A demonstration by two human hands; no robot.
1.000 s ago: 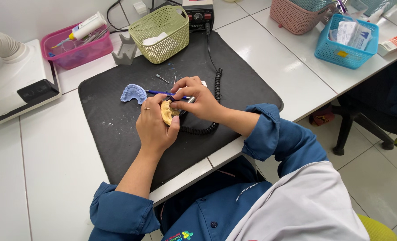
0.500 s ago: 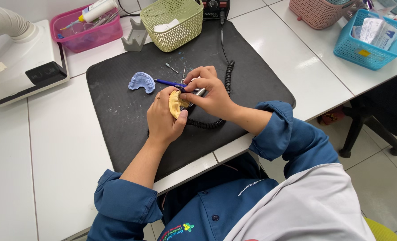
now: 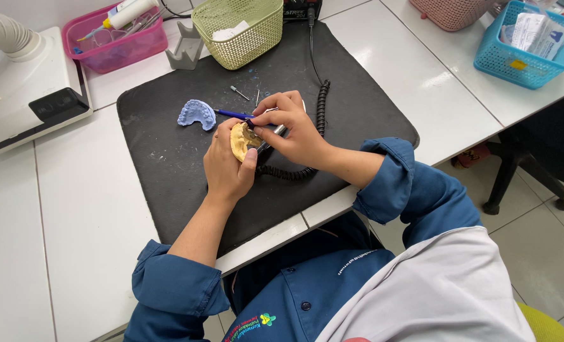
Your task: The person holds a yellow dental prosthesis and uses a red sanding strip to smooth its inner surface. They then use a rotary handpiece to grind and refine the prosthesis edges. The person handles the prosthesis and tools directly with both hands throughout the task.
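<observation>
My left hand [image 3: 226,166] grips a yellow dental cast [image 3: 240,140] over the black mat [image 3: 168,164]. My right hand [image 3: 294,130] holds a handpiece with a blue handle [image 3: 231,114], its tip against the cast. A coiled black cord [image 3: 322,104] runs from the handpiece toward the back of the table. A blue dental cast [image 3: 195,113] lies on the mat just left of my hands. Small metal burs [image 3: 239,93] lie on the mat behind my hands.
A green basket [image 3: 239,30] and a pink tray [image 3: 114,39] stand at the back. A grey holder [image 3: 183,52] sits between them. A white machine with a hose [image 3: 25,82] is at the left, a blue basket [image 3: 525,41] at the right. Chair legs [image 3: 516,183] stand on the floor.
Both hands keep the same grip on the cast and handpiece. The view has shifted slightly, so the mat and hands sit a little lower and to the right.
</observation>
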